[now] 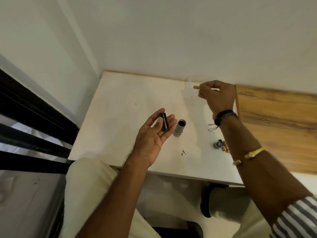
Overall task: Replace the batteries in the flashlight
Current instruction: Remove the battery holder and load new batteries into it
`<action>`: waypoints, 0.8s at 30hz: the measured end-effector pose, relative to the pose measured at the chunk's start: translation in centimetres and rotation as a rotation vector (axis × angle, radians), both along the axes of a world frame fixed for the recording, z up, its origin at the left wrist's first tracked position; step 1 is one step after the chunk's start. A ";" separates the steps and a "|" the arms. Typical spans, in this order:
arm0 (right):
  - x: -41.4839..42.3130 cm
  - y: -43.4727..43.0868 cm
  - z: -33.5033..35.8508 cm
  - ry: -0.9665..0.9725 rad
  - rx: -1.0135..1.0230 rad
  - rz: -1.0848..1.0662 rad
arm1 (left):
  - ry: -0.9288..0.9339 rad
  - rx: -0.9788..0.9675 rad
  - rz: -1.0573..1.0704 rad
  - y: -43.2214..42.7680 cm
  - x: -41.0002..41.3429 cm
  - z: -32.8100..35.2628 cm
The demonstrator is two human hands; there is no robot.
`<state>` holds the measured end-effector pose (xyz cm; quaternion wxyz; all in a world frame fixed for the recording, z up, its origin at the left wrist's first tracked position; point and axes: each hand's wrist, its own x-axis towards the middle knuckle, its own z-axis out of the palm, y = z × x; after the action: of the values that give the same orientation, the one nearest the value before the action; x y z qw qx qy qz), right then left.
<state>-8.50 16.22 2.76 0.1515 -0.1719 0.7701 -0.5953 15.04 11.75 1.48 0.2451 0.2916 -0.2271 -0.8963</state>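
Head view: the left hand (154, 134) lies palm up over the white counter (120, 100), its grip loose and open, with a dark cylindrical battery holder (164, 124) resting across the fingers under the thumb. Just beside that hand, near the middle of the counter, the short silver metal flashlight body (179, 127) stands on end with its open dark bore facing up, so it looks emptied. The right hand (217, 95) reaches to the counter's far edge, by the wall, with its grip closed on a small copper-topped battery (196, 87) whose tip pokes out past the fingers. Toward the right edge, partly hidden by the right forearm, lie the round dark tail cap (218, 145) and more copper-ended loose batteries (226, 148).

As I judge it, the flashlight is opened and the holder is out; whether fresh cells are loaded cannot be told. Refitting the holder and screwing the cap on remain.

No brand or writing is legible; the holder's label is too blurred.
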 end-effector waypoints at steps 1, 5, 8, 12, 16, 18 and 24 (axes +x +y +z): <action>1.3 1.0 0.5 -0.044 -0.039 0.010 | 0.008 -0.005 -0.011 0.2 0.1 0.2; 6.9 5.4 2.1 -0.151 -0.172 0.097 | 0.045 -0.019 -0.027 1.5 0.7 1.1; 10.3 8.2 2.6 -0.171 -0.243 0.145 | 0.054 -0.049 -0.050 2.4 1.0 1.4; 13.0 10.6 2.7 -0.062 -0.259 0.168 | 0.022 -0.103 -0.092 3.8 1.0 1.5; 14.7 11.8 2.4 0.190 -0.147 0.206 | 0.010 -0.164 -0.123 5.0 1.2 1.5; 15.3 12.2 2.2 0.303 -0.099 0.217 | -0.001 -0.183 -0.123 5.3 1.4 1.4; 15.6 12.4 1.7 0.599 0.054 0.281 | -0.055 -0.222 -0.113 5.2 1.6 1.2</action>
<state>7.11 28.64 4.43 0.0032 -0.4398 0.7646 -0.4711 16.66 16.91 2.67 0.2185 0.2738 -0.3477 -0.8697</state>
